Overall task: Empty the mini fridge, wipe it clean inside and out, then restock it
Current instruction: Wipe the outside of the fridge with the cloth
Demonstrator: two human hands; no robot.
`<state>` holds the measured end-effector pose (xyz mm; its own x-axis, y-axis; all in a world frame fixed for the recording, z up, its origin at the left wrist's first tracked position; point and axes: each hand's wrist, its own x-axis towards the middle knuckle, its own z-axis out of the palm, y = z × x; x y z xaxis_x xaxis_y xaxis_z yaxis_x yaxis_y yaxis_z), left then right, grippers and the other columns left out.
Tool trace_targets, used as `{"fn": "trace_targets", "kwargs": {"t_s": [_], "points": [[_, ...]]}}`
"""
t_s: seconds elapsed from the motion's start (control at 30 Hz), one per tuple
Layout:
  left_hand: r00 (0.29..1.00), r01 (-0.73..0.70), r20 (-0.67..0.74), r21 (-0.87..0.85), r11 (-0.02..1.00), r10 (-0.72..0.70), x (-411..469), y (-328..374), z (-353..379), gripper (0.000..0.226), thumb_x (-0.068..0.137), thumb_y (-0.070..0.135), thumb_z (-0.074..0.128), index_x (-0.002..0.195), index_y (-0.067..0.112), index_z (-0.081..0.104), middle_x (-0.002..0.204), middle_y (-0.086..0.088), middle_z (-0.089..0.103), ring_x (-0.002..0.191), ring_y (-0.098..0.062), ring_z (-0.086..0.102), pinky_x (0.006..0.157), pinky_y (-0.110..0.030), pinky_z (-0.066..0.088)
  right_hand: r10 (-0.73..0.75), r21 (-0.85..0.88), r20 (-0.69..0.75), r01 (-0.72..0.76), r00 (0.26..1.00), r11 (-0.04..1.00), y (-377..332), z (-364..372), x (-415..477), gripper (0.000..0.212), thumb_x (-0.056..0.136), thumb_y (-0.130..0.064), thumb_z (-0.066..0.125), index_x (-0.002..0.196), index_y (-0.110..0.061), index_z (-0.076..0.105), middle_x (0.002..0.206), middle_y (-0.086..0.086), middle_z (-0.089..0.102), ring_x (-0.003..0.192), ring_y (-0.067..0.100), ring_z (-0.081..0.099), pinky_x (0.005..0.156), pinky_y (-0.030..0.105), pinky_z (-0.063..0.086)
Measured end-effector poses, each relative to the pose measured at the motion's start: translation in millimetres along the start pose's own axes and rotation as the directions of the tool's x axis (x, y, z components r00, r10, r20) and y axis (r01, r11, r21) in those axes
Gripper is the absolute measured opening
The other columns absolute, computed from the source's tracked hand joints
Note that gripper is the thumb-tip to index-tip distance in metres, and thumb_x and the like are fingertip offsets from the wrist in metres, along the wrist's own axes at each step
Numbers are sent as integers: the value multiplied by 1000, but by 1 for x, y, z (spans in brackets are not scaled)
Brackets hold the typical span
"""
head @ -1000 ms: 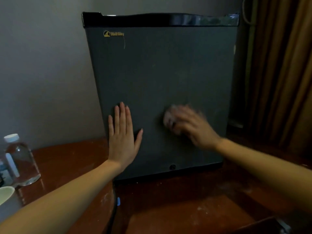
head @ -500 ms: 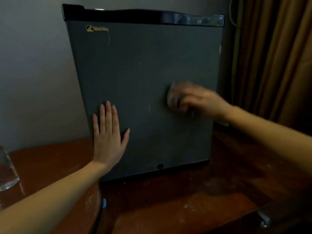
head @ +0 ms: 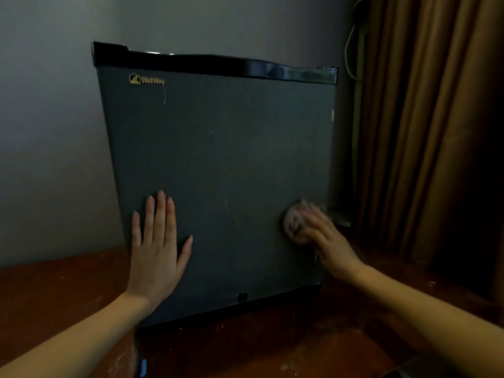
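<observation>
Two hands [head: 156, 249] [head: 331, 245] on the fridge door [head: 218, 159], cloth [head: 291, 223] under the right.

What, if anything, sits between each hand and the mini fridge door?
A crumpled pale cloth sits under the right hand, low near the right edge of the mini fridge door. The left hand lies flat on the door with nothing visible between.

The mini fridge [head: 218, 173] fills the middle of the frame, door shut. Its face lies open between the left hand [head: 155, 249], flat at lower left, and the right hand [head: 327, 241] at the lower right edge (holding a wadded cloth [head: 293, 223] against it). A curtain [head: 436, 132] hangs close at right, leaving a narrow dark gap. There is room over the worktop [head: 54, 296] at lower left.
</observation>
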<state>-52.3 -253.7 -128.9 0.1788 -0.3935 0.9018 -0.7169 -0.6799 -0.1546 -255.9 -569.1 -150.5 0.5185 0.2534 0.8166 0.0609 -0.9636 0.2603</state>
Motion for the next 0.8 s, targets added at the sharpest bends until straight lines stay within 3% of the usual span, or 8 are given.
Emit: {"fn": "trace_targets", "kwargs": {"t_s": [0.13,0.27,0.3,0.37,0.43,0.57,0.67,0.8], "points": [[999,-1,38,-1,1000,1,0,0,-3,77,95,46,26,150,-6,12,160,-19,4,148,-31,2,120,-49,2,-97,-105,356,143,930,984,9,-5,-53,34,92,-25,45,125,-28,48,160,-7,11,149,22,8,107,57,31],[995,-37,94,-6,999,37,-1,-6,-8,76,97,50,16,150,-5,12,160,-18,5,148,-31,5,120,-48,3,-228,-84,566,331,792,940,5,-19,-75,30,100,-28,41,127,-26,54,161,-11,12,149,17,9,108,46,38],[992,-55,112,-7,998,55,-1,-9,-10,76,98,51,11,150,-4,12,160,-18,6,148,-32,6,120,-47,3,-252,-75,543,345,801,936,1,-26,-70,30,100,-26,43,128,-25,54,160,-9,16,148,15,11,109,42,38],[986,-93,140,-5,996,93,-1,-16,-12,75,99,52,5,151,-1,13,160,-17,7,148,-31,6,120,-44,4,-178,-44,341,205,923,978,-4,-40,-39,33,96,-18,45,128,-22,53,156,-3,28,144,16,25,107,36,39],[981,-122,151,-4,993,121,-1,-22,-15,73,100,52,4,151,0,13,160,-16,7,148,-28,5,120,-41,3,117,133,-4,-116,993,984,-12,-57,13,38,90,-9,48,125,-21,49,141,3,45,130,21,45,104,37,42],[979,-131,152,-25,991,133,3,-30,-20,72,100,51,6,152,1,12,160,-15,7,148,-26,5,120,-40,4,611,370,-418,-488,673,791,-16,-88,119,50,83,-5,47,130,-17,35,122,15,53,108,25,56,88,32,46],[990,-97,97,-55,994,102,10,-38,-26,72,99,49,14,152,1,9,161,-15,4,148,-27,5,120,-41,4,742,535,-464,-514,484,670,-14,-88,167,60,86,-4,56,141,-18,34,131,11,49,118,22,51,96,30,42],[998,-25,57,-133,991,32,23,-57,-34,75,95,46,25,153,2,4,161,-15,-3,149,-27,0,120,-39,0,779,549,-507,-559,368,621,-19,-62,194,61,82,-16,54,142,-13,42,139,14,34,127,21,35,103,19,25]]}}
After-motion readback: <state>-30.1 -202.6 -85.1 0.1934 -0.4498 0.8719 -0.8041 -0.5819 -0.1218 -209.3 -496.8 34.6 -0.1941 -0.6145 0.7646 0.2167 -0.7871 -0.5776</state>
